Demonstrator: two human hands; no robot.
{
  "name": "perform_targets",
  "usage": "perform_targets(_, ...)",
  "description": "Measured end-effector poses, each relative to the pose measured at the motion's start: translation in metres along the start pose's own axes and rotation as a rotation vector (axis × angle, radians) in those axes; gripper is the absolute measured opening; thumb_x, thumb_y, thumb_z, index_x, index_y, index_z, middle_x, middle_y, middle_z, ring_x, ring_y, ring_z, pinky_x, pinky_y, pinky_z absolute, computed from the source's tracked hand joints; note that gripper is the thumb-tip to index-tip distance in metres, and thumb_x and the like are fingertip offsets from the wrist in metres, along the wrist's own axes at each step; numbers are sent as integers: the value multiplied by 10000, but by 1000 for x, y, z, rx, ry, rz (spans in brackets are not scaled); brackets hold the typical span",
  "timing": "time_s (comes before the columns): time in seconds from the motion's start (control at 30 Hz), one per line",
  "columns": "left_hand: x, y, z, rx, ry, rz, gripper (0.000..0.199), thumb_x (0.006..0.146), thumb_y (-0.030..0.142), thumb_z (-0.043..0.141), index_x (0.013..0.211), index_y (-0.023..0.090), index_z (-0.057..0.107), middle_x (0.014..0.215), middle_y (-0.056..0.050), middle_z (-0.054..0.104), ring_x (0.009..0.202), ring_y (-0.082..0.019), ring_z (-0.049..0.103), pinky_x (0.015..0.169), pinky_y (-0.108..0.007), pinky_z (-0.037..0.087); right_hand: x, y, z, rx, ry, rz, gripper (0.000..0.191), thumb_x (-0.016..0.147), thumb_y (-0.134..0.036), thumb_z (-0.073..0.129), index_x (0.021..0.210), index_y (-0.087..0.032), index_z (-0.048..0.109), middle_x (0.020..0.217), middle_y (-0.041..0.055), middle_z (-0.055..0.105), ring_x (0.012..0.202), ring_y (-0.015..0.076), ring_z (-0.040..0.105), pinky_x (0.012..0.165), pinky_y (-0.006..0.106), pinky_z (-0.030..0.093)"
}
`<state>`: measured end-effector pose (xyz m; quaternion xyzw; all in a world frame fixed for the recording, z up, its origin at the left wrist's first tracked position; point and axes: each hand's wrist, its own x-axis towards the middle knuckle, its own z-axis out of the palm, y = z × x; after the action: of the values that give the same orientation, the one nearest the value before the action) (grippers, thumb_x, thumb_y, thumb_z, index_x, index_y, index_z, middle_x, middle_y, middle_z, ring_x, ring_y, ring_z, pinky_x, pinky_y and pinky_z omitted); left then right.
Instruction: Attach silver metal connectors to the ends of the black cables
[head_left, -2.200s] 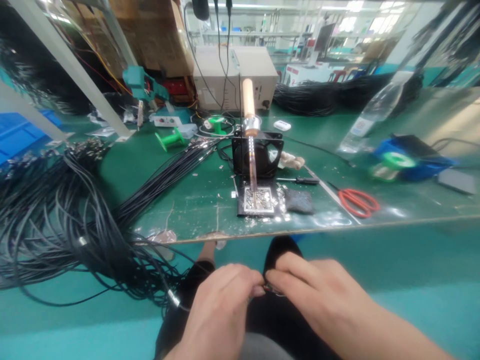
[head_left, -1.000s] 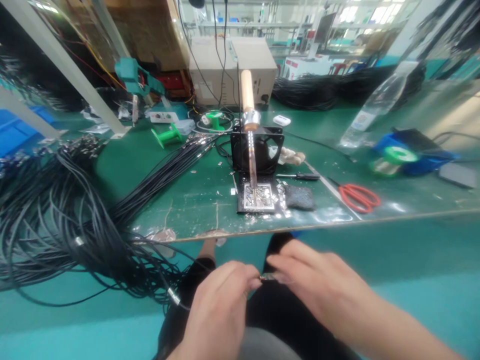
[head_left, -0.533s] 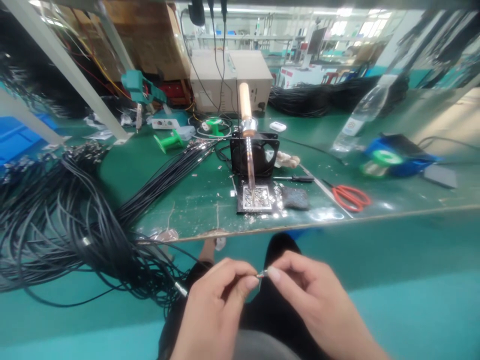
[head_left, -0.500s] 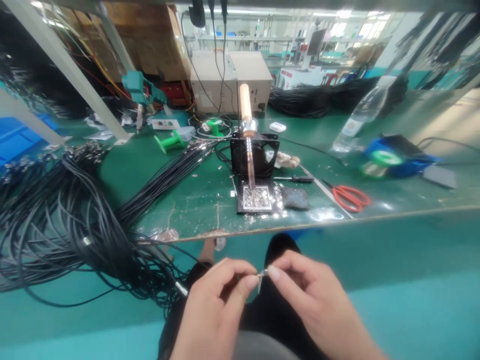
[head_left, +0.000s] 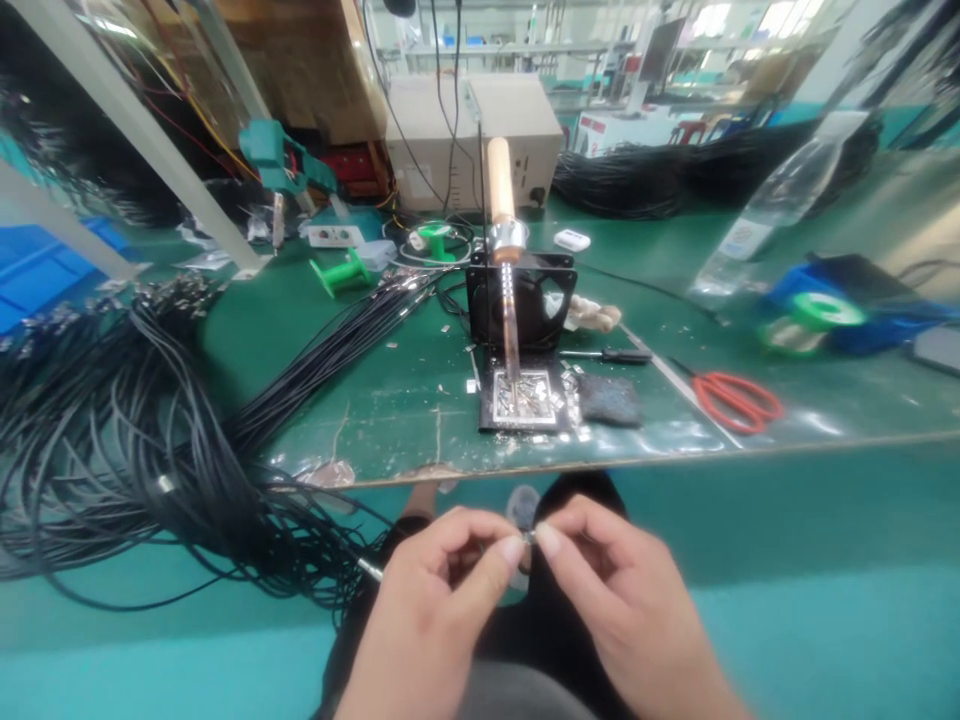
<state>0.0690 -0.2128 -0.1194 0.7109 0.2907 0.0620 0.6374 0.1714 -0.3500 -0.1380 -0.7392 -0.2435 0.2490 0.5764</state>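
In the head view, your hands meet below the near edge of the table [head_left: 675,445], over your lap, with open teal floor to the right. Your left hand [head_left: 435,610] and right hand [head_left: 607,600] both have their fingers pinched shut on a tiny metal piece [head_left: 529,537], held between the thumb and forefinger tips of each. It is small, silvery and too blurred to tell more. A thin black cable [head_left: 360,560] runs from the left hand to the cable bundle [head_left: 135,440] spilling over the table's left edge. Just beyond the near edge stands the soldering iron [head_left: 501,210], upright over its tray [head_left: 525,400]; red scissors [head_left: 739,400] lie toward the right.
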Motion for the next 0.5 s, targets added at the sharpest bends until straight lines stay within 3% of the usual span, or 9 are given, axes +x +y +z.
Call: perform_targets(0.5,5,-6,3,-52,-13,-70,184,941,383,695,863,223,738,706,46,612,631,-99,462,596,-200,387,3,1,6,122,63,50,353,896,-486,671,728,-177,655,652,11,592,571,126,491,511,228,427)
